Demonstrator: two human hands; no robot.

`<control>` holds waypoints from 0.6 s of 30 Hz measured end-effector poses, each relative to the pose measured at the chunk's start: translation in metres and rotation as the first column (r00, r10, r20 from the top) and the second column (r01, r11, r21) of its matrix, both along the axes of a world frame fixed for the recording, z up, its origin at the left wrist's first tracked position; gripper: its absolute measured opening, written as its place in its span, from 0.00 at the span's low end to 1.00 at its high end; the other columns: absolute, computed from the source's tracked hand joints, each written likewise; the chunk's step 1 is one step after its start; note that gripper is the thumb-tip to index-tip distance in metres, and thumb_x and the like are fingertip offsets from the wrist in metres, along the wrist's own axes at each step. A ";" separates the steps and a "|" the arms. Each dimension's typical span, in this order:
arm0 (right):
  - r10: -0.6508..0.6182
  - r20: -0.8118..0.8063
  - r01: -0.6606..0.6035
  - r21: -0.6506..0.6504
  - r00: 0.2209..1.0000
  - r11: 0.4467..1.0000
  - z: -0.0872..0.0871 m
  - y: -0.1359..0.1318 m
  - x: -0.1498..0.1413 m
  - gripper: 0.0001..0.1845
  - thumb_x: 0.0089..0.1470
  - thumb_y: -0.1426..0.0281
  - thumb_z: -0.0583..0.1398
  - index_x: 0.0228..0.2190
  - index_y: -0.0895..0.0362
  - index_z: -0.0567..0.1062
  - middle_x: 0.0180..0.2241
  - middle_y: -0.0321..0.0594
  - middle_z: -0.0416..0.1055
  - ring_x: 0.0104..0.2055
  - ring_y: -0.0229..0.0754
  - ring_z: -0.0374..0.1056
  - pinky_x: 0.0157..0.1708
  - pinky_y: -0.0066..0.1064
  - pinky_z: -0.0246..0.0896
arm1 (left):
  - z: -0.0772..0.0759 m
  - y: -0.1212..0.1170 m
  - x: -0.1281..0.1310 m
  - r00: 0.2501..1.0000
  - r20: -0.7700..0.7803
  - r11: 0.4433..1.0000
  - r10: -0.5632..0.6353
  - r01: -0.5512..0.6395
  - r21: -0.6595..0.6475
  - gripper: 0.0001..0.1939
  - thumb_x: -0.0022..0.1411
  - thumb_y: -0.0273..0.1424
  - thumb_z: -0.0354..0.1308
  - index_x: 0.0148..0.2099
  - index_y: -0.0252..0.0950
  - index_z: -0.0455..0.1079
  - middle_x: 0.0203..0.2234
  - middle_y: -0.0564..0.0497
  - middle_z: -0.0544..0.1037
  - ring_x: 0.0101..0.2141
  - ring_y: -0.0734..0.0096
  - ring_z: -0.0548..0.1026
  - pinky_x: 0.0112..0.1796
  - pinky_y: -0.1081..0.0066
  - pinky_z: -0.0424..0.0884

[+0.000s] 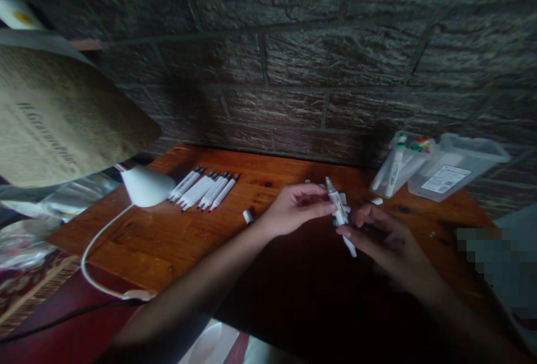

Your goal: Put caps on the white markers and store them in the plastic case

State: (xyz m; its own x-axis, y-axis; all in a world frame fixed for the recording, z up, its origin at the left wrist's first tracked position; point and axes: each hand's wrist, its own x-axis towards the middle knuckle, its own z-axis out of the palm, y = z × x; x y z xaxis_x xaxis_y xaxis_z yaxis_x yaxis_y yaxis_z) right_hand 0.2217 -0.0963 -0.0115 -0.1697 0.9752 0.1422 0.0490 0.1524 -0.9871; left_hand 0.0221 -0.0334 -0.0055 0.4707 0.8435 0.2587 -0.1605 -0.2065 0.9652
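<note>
Marker (339, 211) pinched between your left hand (293, 207) and right hand (377, 238); loose cap (248, 217) nearby could roll off the table (176, 235).

Dim, soft pic w/ heavy shadow.
Weak light falls from upper left on table (168, 230); foreground near black, right hand (377, 241) blurred, edges bowed, pixelated patch at right.

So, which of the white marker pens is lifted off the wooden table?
The white marker pen held between the left hand and right hand; the others lie in a row.
</note>
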 end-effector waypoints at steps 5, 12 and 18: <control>-0.112 -0.171 0.080 -0.184 0.979 0.980 0.002 0.009 0.021 0.13 0.55 0.59 0.66 0.42 0.47 0.77 0.36 0.36 0.78 0.36 0.40 0.75 0.36 0.29 0.71 | 0.031 0.006 -0.064 0.673 -0.643 0.914 0.365 -0.126 0.386 0.19 0.66 0.45 0.55 0.37 0.35 0.77 0.28 0.50 0.79 0.29 0.70 0.75 0.31 0.72 0.65; -0.173 -0.409 0.084 -0.227 0.896 0.970 0.009 0.012 0.034 0.20 0.48 0.59 0.68 0.44 0.48 0.79 0.41 0.38 0.80 0.34 0.36 0.72 0.31 0.24 0.68 | 0.028 -0.018 -0.114 -0.194 -0.948 0.918 0.254 -0.260 0.299 0.29 0.63 0.55 0.49 0.32 0.36 0.77 0.31 0.39 0.81 0.39 0.47 0.79 0.35 0.62 0.70; -0.188 -0.418 0.152 -0.120 0.889 0.981 0.012 0.010 0.025 0.14 0.45 0.59 0.72 0.30 0.52 0.78 0.22 0.30 0.69 0.22 0.32 0.62 0.21 0.23 0.58 | 0.018 -0.016 -0.084 0.018 -0.942 0.935 0.334 -0.128 0.330 0.19 0.69 0.43 0.48 0.39 0.37 0.75 0.33 0.43 0.81 0.37 0.58 0.79 0.39 0.65 0.71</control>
